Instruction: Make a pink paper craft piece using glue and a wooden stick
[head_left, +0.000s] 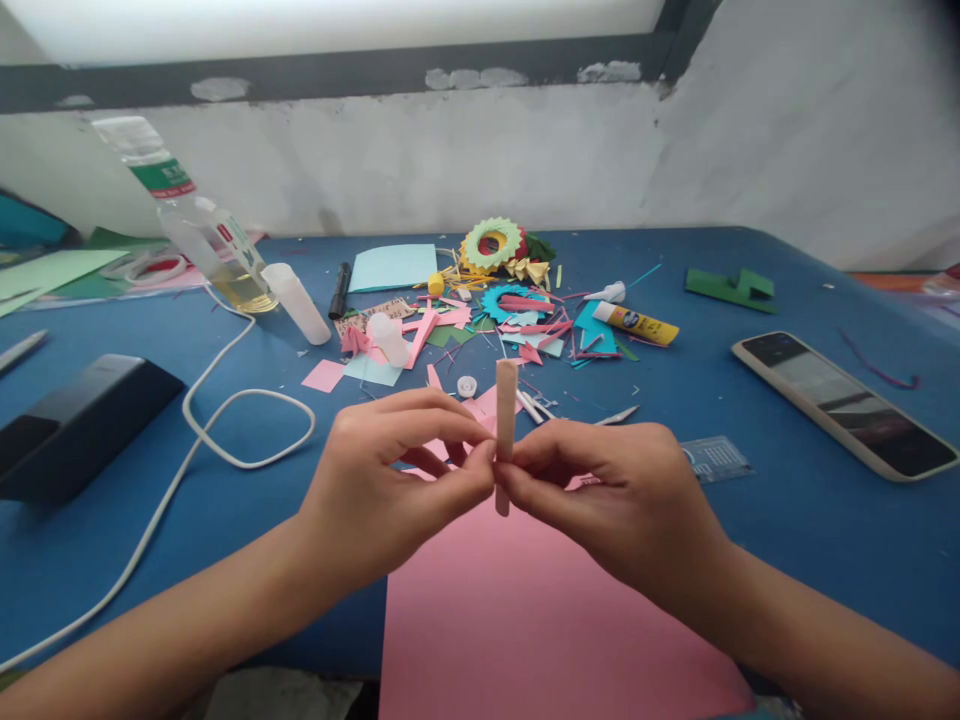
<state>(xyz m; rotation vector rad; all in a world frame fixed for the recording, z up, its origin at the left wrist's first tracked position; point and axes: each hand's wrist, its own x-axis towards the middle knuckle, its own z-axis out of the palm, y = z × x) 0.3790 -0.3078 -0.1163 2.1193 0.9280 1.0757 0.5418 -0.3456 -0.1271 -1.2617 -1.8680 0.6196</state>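
1. The left hand (409, 480) pinches a flat wooden stick (505, 430) between thumb and fingertips.
2. The right hand (619, 495) pinches the same stick from the other side, low on its length.
3. The stick stands upright between the hands, above a pink sheet (540, 620).
4. Beyond the hands, coloured paper scraps (324, 376) lie with a yellow glue stick (637, 325) and paper rings (491, 246).
5. To the right, a phone (844, 405) lies on the blue table (840, 560).
6. To the left stand a glass bottle (202, 225) and a white cable (154, 520) lies looped.
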